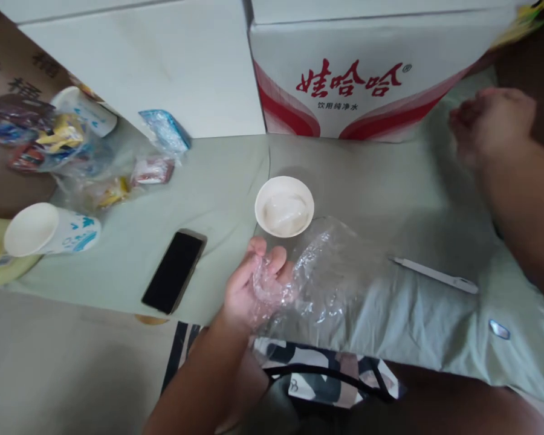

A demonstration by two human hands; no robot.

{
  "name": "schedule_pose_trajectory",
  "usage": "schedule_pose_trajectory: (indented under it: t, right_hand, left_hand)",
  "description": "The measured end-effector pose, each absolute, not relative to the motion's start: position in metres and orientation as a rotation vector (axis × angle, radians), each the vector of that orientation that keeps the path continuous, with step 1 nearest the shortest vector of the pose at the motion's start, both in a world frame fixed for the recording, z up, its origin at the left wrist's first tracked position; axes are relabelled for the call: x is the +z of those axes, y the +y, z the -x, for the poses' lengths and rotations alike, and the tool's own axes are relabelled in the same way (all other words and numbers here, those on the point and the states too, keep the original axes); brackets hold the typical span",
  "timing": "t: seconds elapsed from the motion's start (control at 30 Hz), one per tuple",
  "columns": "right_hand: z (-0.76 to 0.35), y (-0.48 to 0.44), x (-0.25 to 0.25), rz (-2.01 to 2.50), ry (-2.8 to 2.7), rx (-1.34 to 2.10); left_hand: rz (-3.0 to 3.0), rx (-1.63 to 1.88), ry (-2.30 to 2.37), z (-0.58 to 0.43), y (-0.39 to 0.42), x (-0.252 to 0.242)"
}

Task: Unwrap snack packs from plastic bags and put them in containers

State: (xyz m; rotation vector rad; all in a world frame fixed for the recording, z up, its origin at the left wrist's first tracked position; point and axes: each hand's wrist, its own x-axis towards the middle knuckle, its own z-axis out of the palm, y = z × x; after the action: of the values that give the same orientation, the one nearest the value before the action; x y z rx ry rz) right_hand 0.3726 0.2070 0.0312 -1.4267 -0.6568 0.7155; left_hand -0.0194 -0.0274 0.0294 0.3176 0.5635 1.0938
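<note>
My left hand (260, 284), near the table's front edge, has its fingers closed round a crumpled clear plastic bag (329, 272). The bag spreads to the right over the cloth. Just beyond this hand sits a small white bowl (260, 216), upright, with something whitish and translucent (286, 212) in it that I cannot make out. My right hand (494, 124) is raised at the far right beside the printed carton, away from the bowl. Motion smears its fingers, so whether they hold anything is unclear. A white pen-like tool (437, 276) lies between the bag and my right forearm.
A white carton (344, 42) with red lettering stands at the back, beside a plain white box (163, 66). At left lie a phone (174, 272), a tipped paper cup (79, 232) and several wrapped packets (153, 169). A small shiny piece (499, 329) lies at front right.
</note>
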Motion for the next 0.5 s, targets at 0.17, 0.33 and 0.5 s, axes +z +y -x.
schedule_pose_trajectory:
  t: [0.17, 0.33, 0.5]
  right_hand:
    - [-0.305, 0.009, 0.033, 1.156, -1.112, 1.099]
    - [-0.245, -0.097, -0.006, 1.172, -1.484, 1.365]
    - [-0.237, -0.107, -0.014, 1.312, -1.251, 1.135]
  left_hand:
    - [-0.245, 0.935, 0.47, 0.015, -0.035, 0.035]
    - [-0.157, 0.8, 0.377, -0.004, -0.049, 0.038]
    - [-0.28, 0.893, 0.532, -0.001, -0.051, 0.03]
